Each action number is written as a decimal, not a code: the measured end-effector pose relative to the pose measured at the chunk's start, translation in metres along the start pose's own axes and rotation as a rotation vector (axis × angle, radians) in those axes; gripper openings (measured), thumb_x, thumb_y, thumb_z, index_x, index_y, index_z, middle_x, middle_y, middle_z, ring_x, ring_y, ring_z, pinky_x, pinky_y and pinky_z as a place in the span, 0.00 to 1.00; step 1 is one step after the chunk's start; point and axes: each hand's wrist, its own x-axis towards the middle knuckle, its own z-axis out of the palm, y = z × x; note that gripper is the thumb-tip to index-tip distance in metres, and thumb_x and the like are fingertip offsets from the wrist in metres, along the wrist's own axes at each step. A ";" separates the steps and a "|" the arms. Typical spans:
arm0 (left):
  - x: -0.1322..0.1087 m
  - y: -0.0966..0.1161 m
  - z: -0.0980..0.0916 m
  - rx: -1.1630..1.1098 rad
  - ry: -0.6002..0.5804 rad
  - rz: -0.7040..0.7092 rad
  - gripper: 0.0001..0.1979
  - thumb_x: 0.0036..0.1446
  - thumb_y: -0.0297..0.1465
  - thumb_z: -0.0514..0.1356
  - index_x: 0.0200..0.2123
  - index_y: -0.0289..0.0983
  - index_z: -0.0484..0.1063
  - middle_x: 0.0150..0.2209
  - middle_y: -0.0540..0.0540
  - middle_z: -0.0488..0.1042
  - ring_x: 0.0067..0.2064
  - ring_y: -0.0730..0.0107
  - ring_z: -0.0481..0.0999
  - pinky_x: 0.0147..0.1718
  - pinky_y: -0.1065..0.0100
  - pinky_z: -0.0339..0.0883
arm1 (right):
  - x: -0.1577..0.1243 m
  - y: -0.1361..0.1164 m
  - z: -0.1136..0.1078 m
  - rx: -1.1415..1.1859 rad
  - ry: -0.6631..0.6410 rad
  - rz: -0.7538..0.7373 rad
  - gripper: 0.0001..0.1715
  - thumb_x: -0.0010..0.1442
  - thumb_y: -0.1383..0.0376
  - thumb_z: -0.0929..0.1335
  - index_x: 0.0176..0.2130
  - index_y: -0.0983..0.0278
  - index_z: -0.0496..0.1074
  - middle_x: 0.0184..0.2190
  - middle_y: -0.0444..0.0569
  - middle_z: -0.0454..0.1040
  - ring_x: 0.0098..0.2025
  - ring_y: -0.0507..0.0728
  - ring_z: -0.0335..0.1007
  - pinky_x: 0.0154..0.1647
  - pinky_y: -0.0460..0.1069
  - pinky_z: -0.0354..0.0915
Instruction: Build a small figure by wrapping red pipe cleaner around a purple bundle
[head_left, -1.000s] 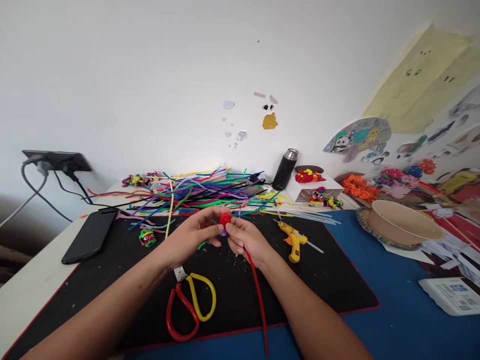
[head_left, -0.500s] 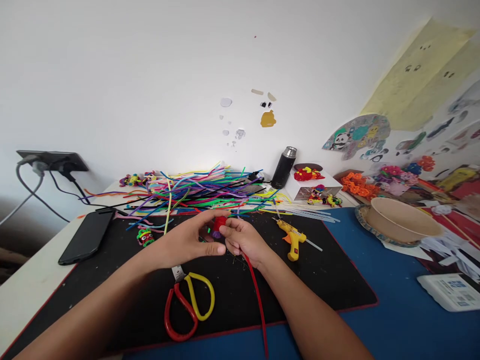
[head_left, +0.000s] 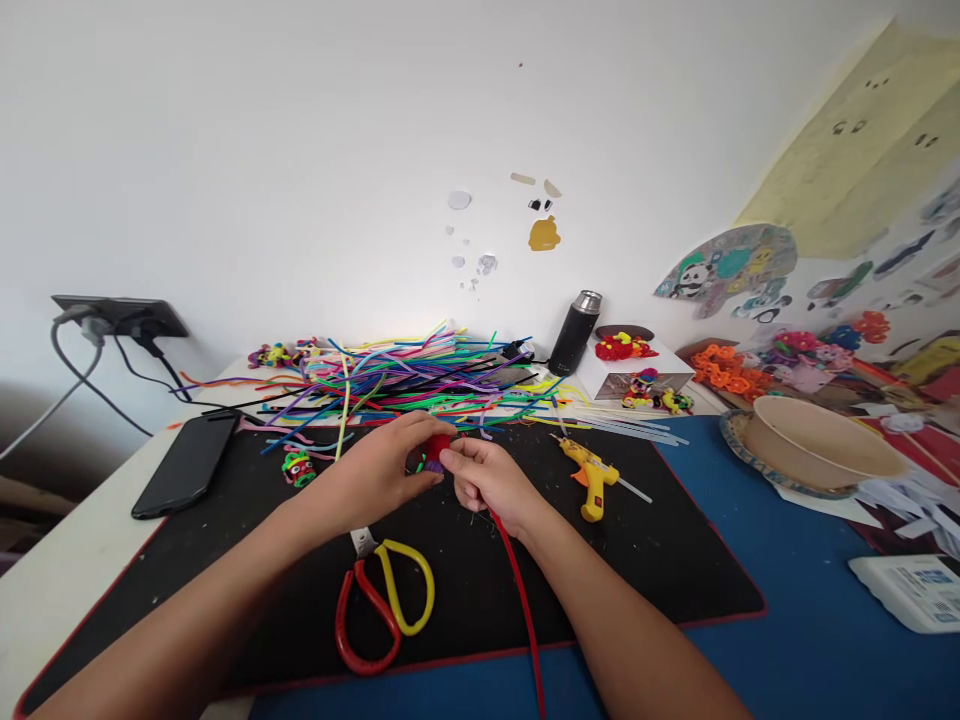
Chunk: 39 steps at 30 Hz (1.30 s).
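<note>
My left hand (head_left: pixel 390 462) curls round a small red and purple pipe-cleaner piece (head_left: pixel 436 450), with its thumb and fingers closed on it. A bit of green shows beside the piece. On the other side my right hand (head_left: pixel 491 482) pinches a red pipe cleaner (head_left: pixel 520 585), whose long tail hangs down past the front of the black mat. The join between strand and piece is hidden by my fingers. Scissors (head_left: pixel 388 575) with one red and one yellow handle lie below my left hand, their blades mostly covered.
A yellow glue gun (head_left: pixel 596 490) lies right of my hands. Behind are piled pipe cleaners (head_left: pixel 420 385) and a black flask (head_left: pixel 575 335). A phone (head_left: pixel 186 465) and a small pipe-cleaner figure (head_left: pixel 298 467) lie left. A round bowl (head_left: pixel 817 440) stands right.
My left thumb has drawn in towards the red and purple piece, narrowing the gap of that hand. The view has turned slightly, so the table things appear a little farther right.
</note>
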 end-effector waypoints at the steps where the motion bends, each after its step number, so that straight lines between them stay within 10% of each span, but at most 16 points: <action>1: 0.000 0.000 0.000 -0.010 0.013 -0.001 0.23 0.60 0.33 0.64 0.59 0.40 0.76 0.57 0.39 0.78 0.56 0.50 0.79 0.56 0.55 0.73 | 0.000 0.000 0.000 0.005 0.004 -0.004 0.31 0.50 0.45 0.81 0.37 0.64 0.72 0.13 0.31 0.60 0.14 0.46 0.50 0.18 0.46 0.43; 39: 0.005 -0.017 -0.011 -0.664 -0.032 -0.175 0.26 0.53 0.33 0.73 0.56 0.40 0.75 0.48 0.43 0.81 0.49 0.57 0.80 0.48 0.57 0.77 | -0.002 -0.005 0.000 -0.132 0.043 -0.082 0.29 0.54 0.41 0.78 0.31 0.63 0.74 0.10 0.32 0.56 0.12 0.47 0.50 0.18 0.46 0.45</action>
